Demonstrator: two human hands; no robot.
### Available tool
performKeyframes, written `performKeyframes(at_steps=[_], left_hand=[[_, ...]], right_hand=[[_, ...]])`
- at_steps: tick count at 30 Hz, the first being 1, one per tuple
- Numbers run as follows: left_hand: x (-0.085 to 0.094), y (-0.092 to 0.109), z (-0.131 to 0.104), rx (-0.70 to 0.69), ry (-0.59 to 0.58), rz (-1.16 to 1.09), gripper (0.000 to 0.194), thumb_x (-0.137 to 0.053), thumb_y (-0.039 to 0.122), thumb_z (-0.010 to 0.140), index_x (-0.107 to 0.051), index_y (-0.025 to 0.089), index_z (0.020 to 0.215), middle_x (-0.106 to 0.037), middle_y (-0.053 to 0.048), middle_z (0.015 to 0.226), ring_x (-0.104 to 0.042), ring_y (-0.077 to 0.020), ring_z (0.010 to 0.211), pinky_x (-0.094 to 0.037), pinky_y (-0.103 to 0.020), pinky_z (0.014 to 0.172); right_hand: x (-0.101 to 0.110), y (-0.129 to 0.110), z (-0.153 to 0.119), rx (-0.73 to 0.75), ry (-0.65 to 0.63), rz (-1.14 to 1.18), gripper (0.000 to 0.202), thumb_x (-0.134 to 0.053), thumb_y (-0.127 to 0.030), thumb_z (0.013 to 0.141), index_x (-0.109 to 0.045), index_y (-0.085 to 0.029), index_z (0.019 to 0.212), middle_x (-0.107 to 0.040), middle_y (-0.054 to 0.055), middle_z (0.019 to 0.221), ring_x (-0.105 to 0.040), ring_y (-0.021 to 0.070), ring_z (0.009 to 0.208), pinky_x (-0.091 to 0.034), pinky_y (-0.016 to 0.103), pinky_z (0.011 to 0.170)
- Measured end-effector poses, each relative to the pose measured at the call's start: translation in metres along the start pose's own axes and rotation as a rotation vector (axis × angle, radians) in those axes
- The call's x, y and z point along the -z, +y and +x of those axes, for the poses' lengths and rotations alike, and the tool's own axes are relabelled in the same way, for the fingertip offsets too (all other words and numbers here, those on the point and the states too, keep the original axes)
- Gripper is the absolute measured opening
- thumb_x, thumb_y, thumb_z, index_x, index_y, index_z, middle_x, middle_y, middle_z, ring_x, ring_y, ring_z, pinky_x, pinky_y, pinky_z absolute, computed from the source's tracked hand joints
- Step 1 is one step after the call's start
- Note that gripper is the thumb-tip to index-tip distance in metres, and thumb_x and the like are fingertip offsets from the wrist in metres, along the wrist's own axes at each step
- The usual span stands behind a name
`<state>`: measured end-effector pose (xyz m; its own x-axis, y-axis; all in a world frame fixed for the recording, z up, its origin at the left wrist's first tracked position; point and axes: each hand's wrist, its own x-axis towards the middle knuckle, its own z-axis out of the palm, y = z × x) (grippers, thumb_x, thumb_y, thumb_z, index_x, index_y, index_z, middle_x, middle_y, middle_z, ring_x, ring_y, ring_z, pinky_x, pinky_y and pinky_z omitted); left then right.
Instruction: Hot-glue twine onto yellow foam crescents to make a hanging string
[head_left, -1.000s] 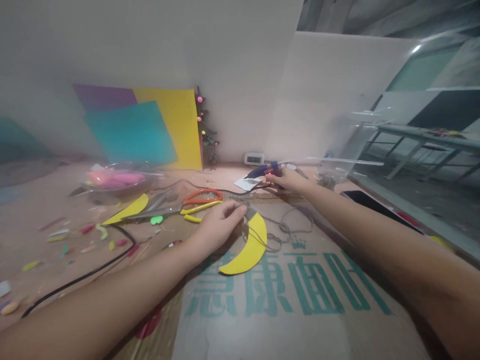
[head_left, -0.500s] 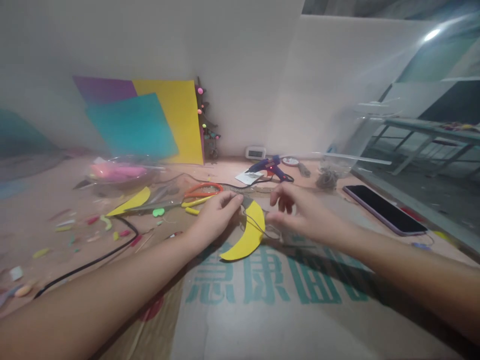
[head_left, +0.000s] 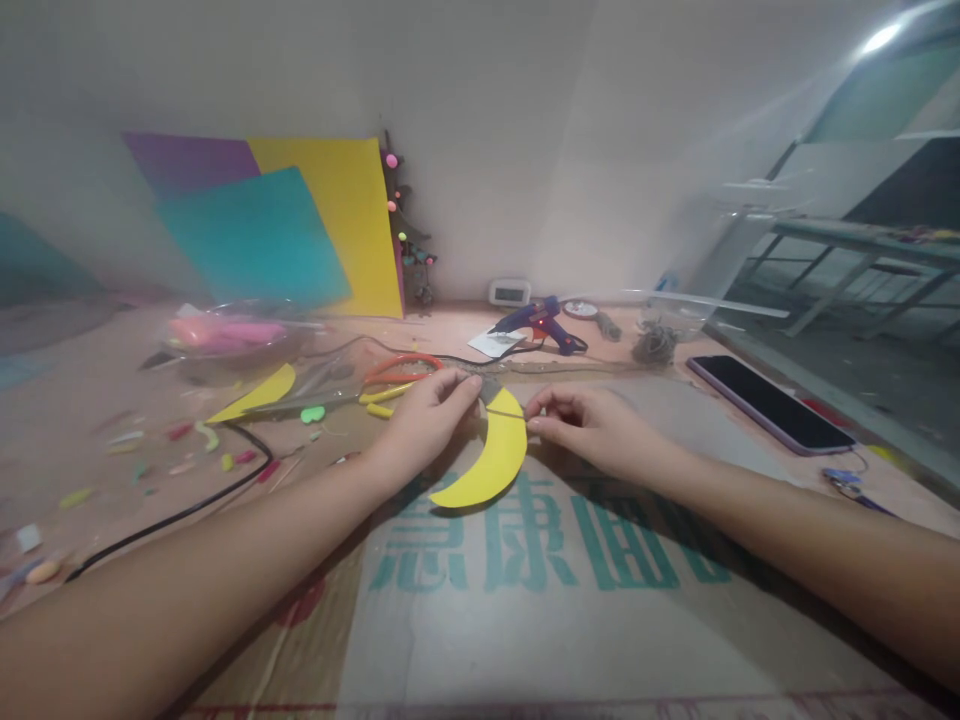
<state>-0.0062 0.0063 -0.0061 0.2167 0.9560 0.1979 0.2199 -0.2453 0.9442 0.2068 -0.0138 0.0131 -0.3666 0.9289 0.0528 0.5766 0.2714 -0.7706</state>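
A yellow crescent-shaped cutout is held just above the printed sheet, its lower tip curving to the left. Grey string is wound around its upper end. My left hand pinches that upper end from the left, fingers closed. From the right, my right hand grips the string between thumb and fingertips, and a strand of it lies across the front of the yellow shape. The back of the crescent is hidden.
Orange-handled scissors and a yellow cut piece lie left of my hands. Behind are a blue glue gun, a small digital clock and a ball of grey string. A phone rests at right; scraps and a black cable lie left.
My right hand has closed in on the crescent's right edge. The string, loosely looped before, now runs tighter across the yellow shape. The left hand keeps its hold.
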Motion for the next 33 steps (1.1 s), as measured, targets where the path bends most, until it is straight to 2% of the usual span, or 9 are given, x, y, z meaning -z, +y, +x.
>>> performKeyframes(at_steps=[3,10,22,28,33], left_hand=[[0.0,0.0,0.0,0.002,-0.019,0.067,0.032,-0.049,0.044,0.09,-0.049,0.018,0.069,-0.048,0.005,0.057,-0.044,-0.01,0.051,-0.034,-0.023,0.052],[0.0,0.001,-0.002,-0.035,-0.12,0.209,0.033,-0.047,0.043,0.09,-0.051,0.018,0.068,-0.051,0.004,0.057,-0.046,-0.0119,0.054,-0.035,-0.024,0.053],[-0.001,0.006,-0.006,-0.045,-0.169,0.173,0.03,-0.049,0.042,0.088,-0.054,0.019,0.069,-0.049,0.003,0.052,-0.044,-0.0123,0.049,-0.033,-0.023,0.047],[0.001,0.003,-0.005,-0.05,-0.239,0.141,0.033,-0.05,0.044,0.089,-0.055,0.017,0.071,-0.052,0.003,0.058,-0.046,-0.01,0.051,-0.035,-0.021,0.047],[0.002,-0.001,-0.006,0.024,-0.324,0.023,0.036,-0.05,0.049,0.09,-0.052,0.017,0.073,-0.049,0.004,0.058,-0.042,-0.0077,0.046,-0.03,-0.019,0.042]], right_hand=[[0.005,0.007,0.004,0.12,0.138,-0.178,0.019,-0.056,-0.034,0.087,-0.068,-0.02,0.082,-0.068,0.001,0.077,-0.058,0.0145,0.07,-0.042,0.026,0.062],[0.001,0.015,0.005,0.134,0.228,-0.149,0.022,-0.056,-0.038,0.088,-0.068,-0.02,0.087,-0.064,-0.001,0.07,-0.053,0.0123,0.06,-0.04,0.024,0.057],[0.001,0.012,0.005,0.122,0.212,-0.093,0.023,-0.057,-0.039,0.088,-0.066,-0.019,0.085,-0.062,-0.001,0.069,-0.053,0.0122,0.059,-0.04,0.024,0.056],[0.001,0.011,0.003,0.112,0.261,-0.075,0.022,-0.057,-0.04,0.087,-0.065,-0.019,0.086,-0.062,-0.001,0.068,-0.053,0.0127,0.058,-0.04,0.025,0.056],[0.0,0.011,0.004,0.136,0.211,-0.122,0.021,-0.058,-0.038,0.088,-0.068,-0.019,0.086,-0.066,0.0,0.07,-0.056,0.0137,0.062,-0.042,0.026,0.059]])
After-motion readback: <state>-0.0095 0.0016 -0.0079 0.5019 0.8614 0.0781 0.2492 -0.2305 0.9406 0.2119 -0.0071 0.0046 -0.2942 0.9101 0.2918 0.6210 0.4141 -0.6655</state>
